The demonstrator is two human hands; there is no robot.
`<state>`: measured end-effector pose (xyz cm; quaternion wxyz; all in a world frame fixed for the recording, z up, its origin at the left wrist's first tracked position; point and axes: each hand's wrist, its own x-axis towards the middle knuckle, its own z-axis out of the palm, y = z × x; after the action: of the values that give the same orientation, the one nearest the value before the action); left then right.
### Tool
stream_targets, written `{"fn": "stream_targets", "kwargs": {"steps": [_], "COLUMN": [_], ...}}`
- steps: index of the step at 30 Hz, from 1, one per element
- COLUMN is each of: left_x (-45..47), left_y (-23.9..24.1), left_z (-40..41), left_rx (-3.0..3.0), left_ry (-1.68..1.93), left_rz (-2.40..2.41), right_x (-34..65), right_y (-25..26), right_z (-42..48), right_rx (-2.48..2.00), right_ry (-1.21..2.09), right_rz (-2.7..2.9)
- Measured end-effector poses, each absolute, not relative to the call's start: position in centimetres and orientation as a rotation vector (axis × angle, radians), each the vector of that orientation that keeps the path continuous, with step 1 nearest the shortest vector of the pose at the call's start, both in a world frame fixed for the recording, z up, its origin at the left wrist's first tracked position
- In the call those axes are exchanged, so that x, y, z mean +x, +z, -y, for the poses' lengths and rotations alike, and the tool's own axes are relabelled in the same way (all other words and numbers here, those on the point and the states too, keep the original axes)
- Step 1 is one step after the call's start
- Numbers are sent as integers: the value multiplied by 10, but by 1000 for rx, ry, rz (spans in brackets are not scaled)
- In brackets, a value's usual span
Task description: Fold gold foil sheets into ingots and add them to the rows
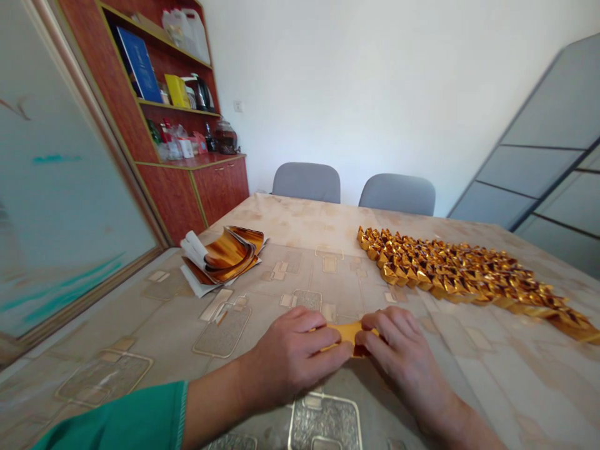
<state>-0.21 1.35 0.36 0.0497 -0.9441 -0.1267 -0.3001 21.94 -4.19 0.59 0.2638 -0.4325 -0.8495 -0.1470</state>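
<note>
A small piece of gold paper (347, 332) lies low on the table (140, 325), pinched between both hands. My left hand (293, 357) grips its left end with fingers curled over it. My right hand (398, 350) presses its right end with thumb and fingers closed on it. Most of the paper is hidden under the fingers. A stack of gold foil sheets (227, 251) with curled edges lies to the far left of the hands. To the right, many folded gold paper ingots (459, 272) sit in tight rows.
Two grey chairs (307, 181) stand at the table's far side. A red wooden cabinet (187, 181) with bottles, a kettle and books rises at the back left. A glass panel leans at the left, grey panels (553, 156) at the right.
</note>
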Motion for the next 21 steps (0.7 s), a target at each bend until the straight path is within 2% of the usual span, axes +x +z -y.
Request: {"fn": "stream_targets", "kwargs": {"steps": [4, 8, 13, 21], "left_x": [-7, -14, -13, -5], "left_y": [-4, -16, -17, -15], "left_z": [-18, -24, -21, -10], "left_rx": [-2961, -3013, -3149, -3258], "left_ry": [-639, -491, -597, -623], "left_rz": [455, 538, 609, 681], "right_x": [226, 228, 216, 189], "right_y": [-9, -12, -3, -24], "right_z": [37, 34, 45, 54], "right_rx": [-1194, -1259, -1478, -1394], "right_ry": [-469, -305, 113, 121], "right_rz": [2381, 2506, 2490, 2344]}}
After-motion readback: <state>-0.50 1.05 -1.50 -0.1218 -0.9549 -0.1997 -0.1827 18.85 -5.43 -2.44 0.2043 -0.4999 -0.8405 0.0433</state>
